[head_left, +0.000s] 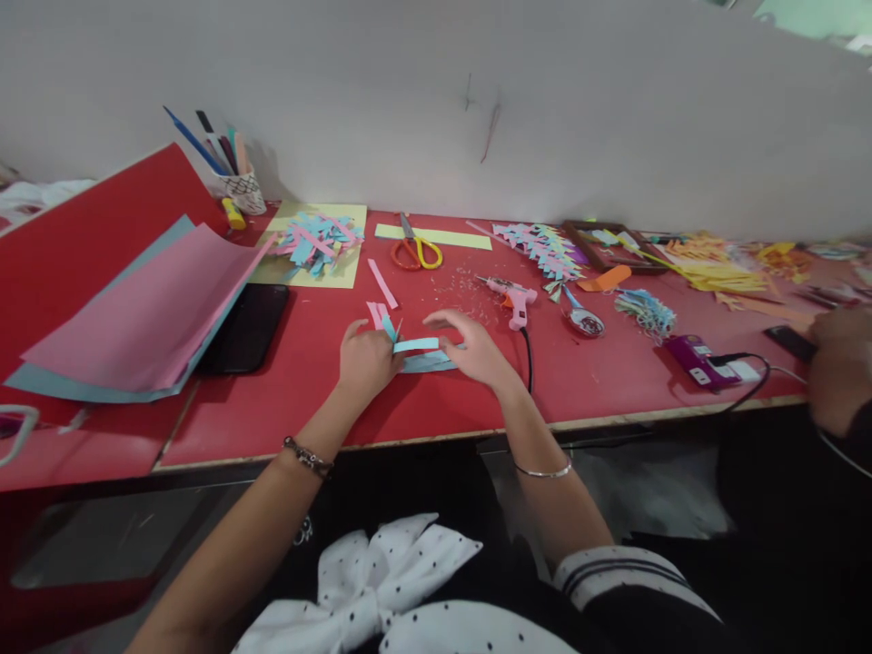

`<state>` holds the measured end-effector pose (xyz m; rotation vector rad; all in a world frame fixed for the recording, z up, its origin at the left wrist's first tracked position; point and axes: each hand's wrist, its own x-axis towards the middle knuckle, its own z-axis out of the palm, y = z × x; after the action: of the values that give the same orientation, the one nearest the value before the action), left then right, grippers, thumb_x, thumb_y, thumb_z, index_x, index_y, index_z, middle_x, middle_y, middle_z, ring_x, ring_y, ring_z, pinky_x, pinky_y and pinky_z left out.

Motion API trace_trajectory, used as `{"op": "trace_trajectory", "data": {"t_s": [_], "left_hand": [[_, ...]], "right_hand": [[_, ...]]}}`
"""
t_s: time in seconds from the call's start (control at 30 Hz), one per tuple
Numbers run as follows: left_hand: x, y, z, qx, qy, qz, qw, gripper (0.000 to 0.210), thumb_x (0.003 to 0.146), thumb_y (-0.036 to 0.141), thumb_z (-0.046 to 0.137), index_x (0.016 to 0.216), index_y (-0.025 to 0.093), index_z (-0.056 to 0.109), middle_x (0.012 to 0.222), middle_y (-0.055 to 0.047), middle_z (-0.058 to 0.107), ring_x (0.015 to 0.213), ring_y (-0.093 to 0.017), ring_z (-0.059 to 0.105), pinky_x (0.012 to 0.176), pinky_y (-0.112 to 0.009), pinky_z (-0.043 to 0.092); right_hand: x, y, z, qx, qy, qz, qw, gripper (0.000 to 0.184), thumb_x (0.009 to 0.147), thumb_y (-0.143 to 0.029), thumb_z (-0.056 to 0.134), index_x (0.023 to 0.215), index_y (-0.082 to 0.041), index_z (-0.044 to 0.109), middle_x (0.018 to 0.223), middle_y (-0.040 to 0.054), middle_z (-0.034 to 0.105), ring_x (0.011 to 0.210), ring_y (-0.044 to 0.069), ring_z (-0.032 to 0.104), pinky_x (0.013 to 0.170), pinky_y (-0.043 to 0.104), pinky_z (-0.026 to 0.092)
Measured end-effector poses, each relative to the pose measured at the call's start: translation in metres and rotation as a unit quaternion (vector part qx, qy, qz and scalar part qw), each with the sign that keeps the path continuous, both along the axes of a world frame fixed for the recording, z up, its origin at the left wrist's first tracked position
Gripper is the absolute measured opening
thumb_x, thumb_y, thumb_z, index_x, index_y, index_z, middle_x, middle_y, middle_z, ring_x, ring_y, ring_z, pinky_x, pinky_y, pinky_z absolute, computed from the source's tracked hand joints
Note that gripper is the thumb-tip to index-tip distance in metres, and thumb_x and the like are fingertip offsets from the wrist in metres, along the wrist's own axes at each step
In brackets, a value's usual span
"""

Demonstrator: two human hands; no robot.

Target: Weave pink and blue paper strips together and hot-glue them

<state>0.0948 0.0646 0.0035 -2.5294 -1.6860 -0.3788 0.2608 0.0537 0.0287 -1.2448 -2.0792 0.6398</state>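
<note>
My left hand [370, 361] is closed on a light blue paper strip [417, 345], which sticks out to the right above the table. A short bit of blue and a thin pointed thing show at its fingertips, too small to name. Curved round the strip's free end is my right hand [475, 352], its thumb and fingers apart. Whether the thumb touches the strip I cannot tell. More blue paper strips [428, 361] lie flat below both hands. Just beyond my left hand are pink strips [377, 314], and another pink strip [382, 283] lies farther off.
Scissors [416, 252] rest on a yellow strip. A pink glue gun [512, 298] with a cord lies right of my hands. Cut strips [317, 242] are heaped at the back left, near a black phone [246, 327]. Another person's hand [843, 329] is at the right.
</note>
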Motion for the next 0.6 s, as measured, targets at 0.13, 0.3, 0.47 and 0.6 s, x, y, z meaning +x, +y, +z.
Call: {"op": "trace_trajectory", "data": {"t_s": [0.13, 0.3, 0.47, 0.6], "left_hand": [[0.0, 0.0, -0.001, -0.005, -0.015, 0.016, 1.0, 0.04, 0.081, 0.027, 0.033, 0.064, 0.012, 0.066, 0.058, -0.012, 0.064, 0.058, -0.022, 0.059, 0.083, -0.041, 0.037], [0.0, 0.002, -0.005, 0.02, -0.047, 0.009, 0.999, 0.042, 0.081, 0.029, 0.031, 0.064, 0.013, 0.067, 0.056, -0.01, 0.064, 0.058, -0.022, 0.059, 0.081, -0.039, 0.038], [-0.002, 0.002, -0.006, 0.011, -0.053, 0.014, 0.998, 0.043, 0.081, 0.029, 0.03, 0.063, 0.013, 0.066, 0.059, -0.01, 0.065, 0.061, -0.022, 0.06, 0.083, -0.04, 0.038], [-0.002, 0.003, -0.006, -0.001, -0.063, 0.021, 0.998, 0.04, 0.079, 0.03, 0.034, 0.058, 0.014, 0.063, 0.057, -0.009, 0.064, 0.059, -0.021, 0.059, 0.084, -0.039, 0.037]], "right_hand": [[0.01, -0.017, -0.014, 0.027, -0.105, -0.026, 0.994, 0.025, 0.073, -0.016, 0.049, 0.096, -0.017, 0.058, 0.102, 0.0075, 0.059, 0.097, 0.018, 0.053, 0.089, 0.036, 0.035], [-0.003, -0.028, -0.027, 0.019, -0.226, -0.045, 0.973, 0.027, 0.075, -0.028, 0.058, 0.1, -0.018, 0.059, 0.109, 0.0095, 0.057, 0.104, 0.024, 0.049, 0.092, 0.044, 0.024], [-0.021, -0.024, -0.026, 0.04, -0.264, -0.05, 0.962, 0.02, 0.079, -0.028, 0.054, 0.096, -0.02, 0.061, 0.105, 0.0084, 0.059, 0.099, 0.023, 0.051, 0.09, 0.044, 0.021], [-0.027, -0.022, -0.025, 0.061, -0.292, -0.067, 0.952, 0.018, 0.082, -0.018, 0.046, 0.091, -0.019, 0.061, 0.101, 0.0068, 0.062, 0.096, 0.02, 0.052, 0.093, 0.045, 0.013]]}}
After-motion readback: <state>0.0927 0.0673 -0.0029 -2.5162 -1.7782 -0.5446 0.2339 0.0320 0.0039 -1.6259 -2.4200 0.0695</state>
